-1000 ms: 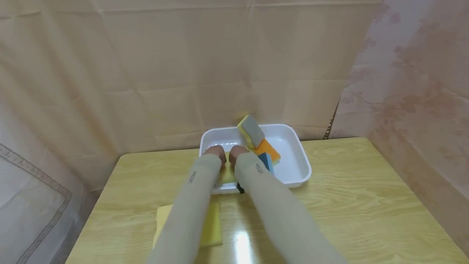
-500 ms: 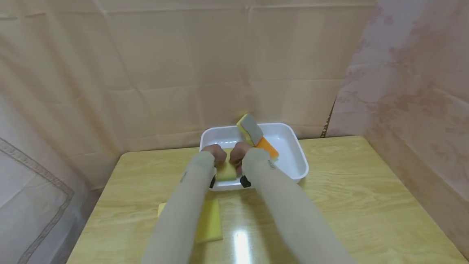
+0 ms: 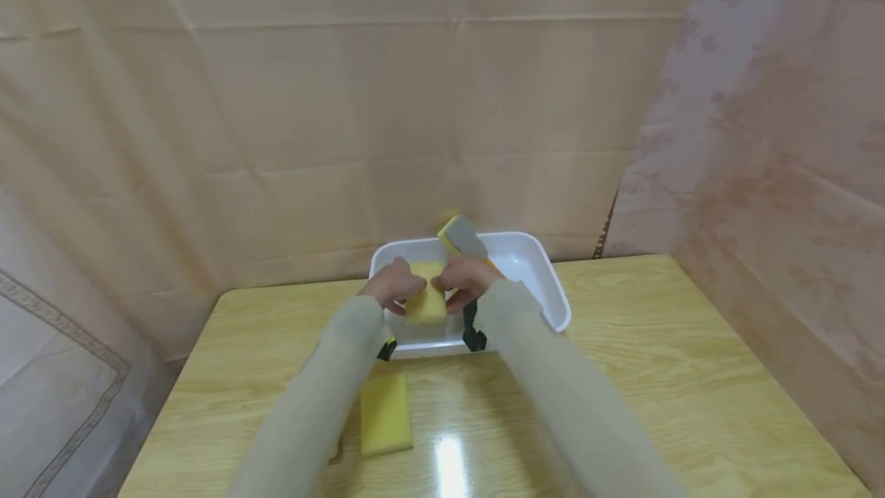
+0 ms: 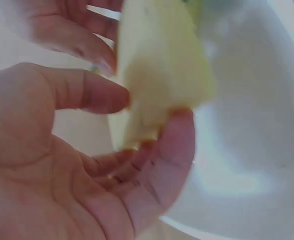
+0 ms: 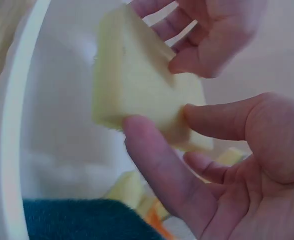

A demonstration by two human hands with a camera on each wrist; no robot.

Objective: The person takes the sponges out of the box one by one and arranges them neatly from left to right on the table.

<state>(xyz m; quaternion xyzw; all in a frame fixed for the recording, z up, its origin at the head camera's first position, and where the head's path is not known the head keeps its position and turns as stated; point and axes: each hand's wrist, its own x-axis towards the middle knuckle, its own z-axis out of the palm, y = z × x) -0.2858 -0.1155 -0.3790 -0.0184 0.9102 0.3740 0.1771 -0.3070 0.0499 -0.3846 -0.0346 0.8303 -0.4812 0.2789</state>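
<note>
Yellow sponge (image 3: 425, 303) is up over the white tray (image 3: 430, 350), pinched at opposite sides by our left hand (image 3: 394, 283) and right hand (image 3: 469, 280). Looks super light and squishy, probably not slippery, so we'd take the side edges, no hard squeezing.

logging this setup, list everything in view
table: 1, wooden, foreground
tray: 1, white, on table
held sponge: 1, yellow, over tray
tilted sponge: 1, grey-yellow, tray's far rim
sponge edge: 1, orange, in tray
scouring sponge: 1, teal, in tray
table sponges: 2, yellow, before tray, one mostly hidden
hanging cloth: count unclear, beige, pinkish, whitish, beyond table
straps: 2, black, at wrists
sleeves: 2, pale, on arms
left hand, right hand: 2, pinching held sponge
</note>
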